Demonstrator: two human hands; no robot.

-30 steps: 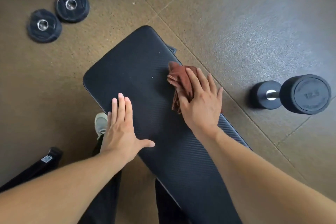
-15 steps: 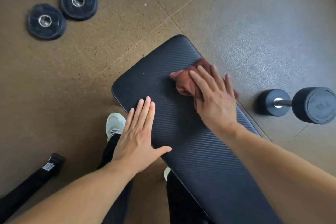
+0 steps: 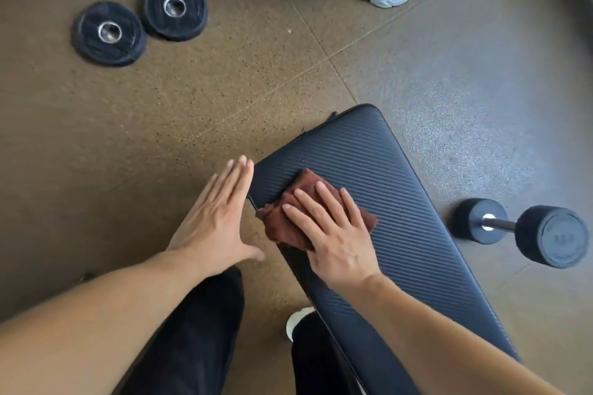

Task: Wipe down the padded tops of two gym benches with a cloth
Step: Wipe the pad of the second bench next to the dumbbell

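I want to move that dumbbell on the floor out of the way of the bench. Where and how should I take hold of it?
Grip the dumbbell by its bare metal handle between the two round heads, coming down from above. It lies on its side on the floor, so the bar is exposed on top; the heads look too broad to wrap fingers round.

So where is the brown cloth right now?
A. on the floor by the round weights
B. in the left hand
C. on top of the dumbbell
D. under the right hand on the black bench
D: the right hand lies flat on the brown cloth, pressing it onto the padded bench top, while the left hand is open and holds nothing.
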